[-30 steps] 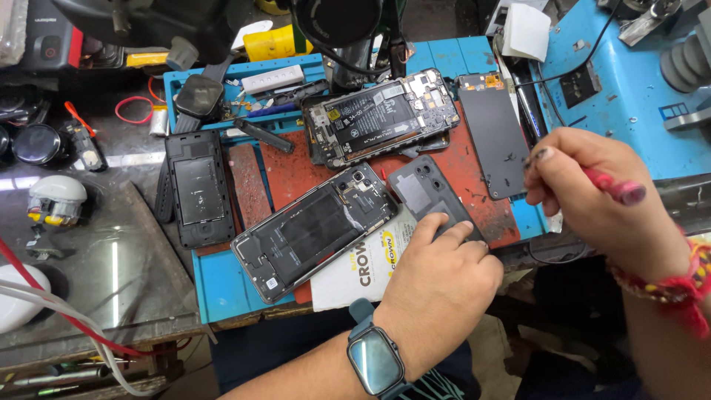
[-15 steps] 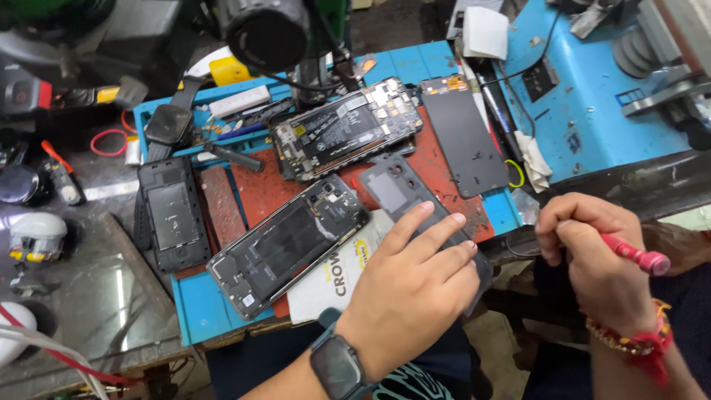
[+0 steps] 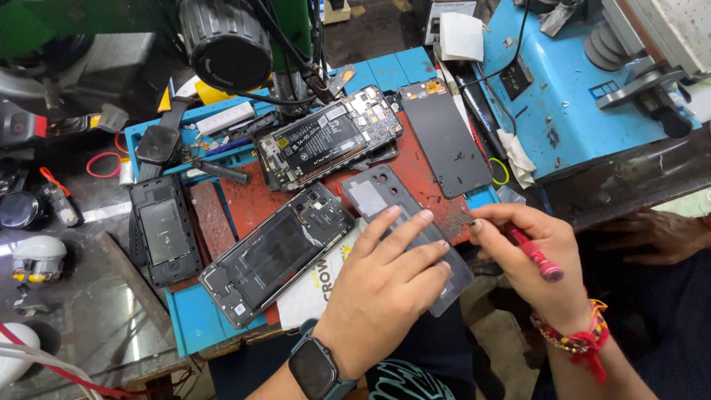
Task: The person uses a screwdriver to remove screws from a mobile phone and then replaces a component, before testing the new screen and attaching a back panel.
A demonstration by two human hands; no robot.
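Right hand (image 3: pixel 537 263) has moved beside the back cover (image 3: pixel 392 215), its grip closed on a red screwdriver (image 3: pixel 535 255).

Two opened phones (image 3: pixel 278 255) on red mat (image 3: pixel 252 200), blue machine (image 3: pixel 585 81) alongside.

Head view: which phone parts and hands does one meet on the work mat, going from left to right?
Black phone lying face up → opened phone frame → left hand pressing on a grey back cover → black screen panel → right hand holding a red screwdriver.
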